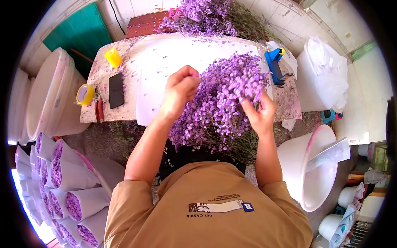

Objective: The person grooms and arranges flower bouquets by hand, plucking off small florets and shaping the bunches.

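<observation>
A large bunch of small purple flowers [211, 99] lies over the table's front edge and my lap, its green stems pointing down to the right. My left hand [182, 89] is closed above the bunch's left side; whatever its fingers hold, if anything, is too small to make out. On the right, my right hand [259, 110] has its thumb and fingers round a sprig of purple blossoms [247, 86], which is slightly blurred. White paper [155, 78] is spread on the table under and behind the flowers.
On the table [97, 111] are yellow tape rolls [113, 57], a phone [116, 91], red-handled pliers [99, 108] and a blue tape dispenser [274, 66]. More flowers [202, 16] lie behind. Wrapped bouquets [74, 206] stand lower left, a white bucket [295, 165] at right.
</observation>
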Demonstrator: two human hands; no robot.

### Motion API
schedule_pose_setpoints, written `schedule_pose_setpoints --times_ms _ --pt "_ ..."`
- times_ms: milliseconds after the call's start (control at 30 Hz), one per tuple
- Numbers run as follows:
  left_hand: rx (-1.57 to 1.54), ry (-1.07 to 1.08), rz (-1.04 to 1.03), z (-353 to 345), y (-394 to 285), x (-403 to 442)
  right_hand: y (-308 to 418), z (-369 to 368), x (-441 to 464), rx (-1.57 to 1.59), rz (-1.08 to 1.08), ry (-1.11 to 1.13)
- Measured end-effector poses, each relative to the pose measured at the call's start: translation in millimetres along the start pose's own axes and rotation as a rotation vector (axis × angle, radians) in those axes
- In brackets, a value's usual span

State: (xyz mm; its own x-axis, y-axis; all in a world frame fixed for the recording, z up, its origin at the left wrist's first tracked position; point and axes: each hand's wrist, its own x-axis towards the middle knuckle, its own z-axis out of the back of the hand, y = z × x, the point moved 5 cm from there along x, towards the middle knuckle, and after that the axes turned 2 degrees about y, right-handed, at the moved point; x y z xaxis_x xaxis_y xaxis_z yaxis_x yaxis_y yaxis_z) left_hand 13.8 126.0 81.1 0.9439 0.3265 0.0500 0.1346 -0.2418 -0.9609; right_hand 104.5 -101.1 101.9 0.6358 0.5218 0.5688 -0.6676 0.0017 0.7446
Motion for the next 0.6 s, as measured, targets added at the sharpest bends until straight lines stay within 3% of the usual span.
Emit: schedule_pose_setpoints --times_ms 33,100,300,400,500,567,600 --pt "-0.273 0.038 0.074 4 2 -2 14 2 -2 -0.200 0.154 0.048" --pt "-0.468 0.085 0.098 8 -4 -6 42 -3 -5 -0.306 0.276 0.141" --pt "-0.472 0.185 0.120 -6 -27 -13 71 -37 -39 -0.424 0.306 0.388" --pt "0.005 0.131 0.154 -24 -37 -23 75 -42 -47 -0.433 0.306 0.392" --pt "0.517 0.302 -0.226 -58 -44 -44 78 -43 -52 -0.430 0.263 0.421" --pt "0.958 0.306 -0.354 -72 -41 -58 83 -41 -54 -0.375 0.289 0.495" --pt "1.072 0.294 -0.270 -71 -31 -61 88 -35 -49 -0.346 0.286 0.551"
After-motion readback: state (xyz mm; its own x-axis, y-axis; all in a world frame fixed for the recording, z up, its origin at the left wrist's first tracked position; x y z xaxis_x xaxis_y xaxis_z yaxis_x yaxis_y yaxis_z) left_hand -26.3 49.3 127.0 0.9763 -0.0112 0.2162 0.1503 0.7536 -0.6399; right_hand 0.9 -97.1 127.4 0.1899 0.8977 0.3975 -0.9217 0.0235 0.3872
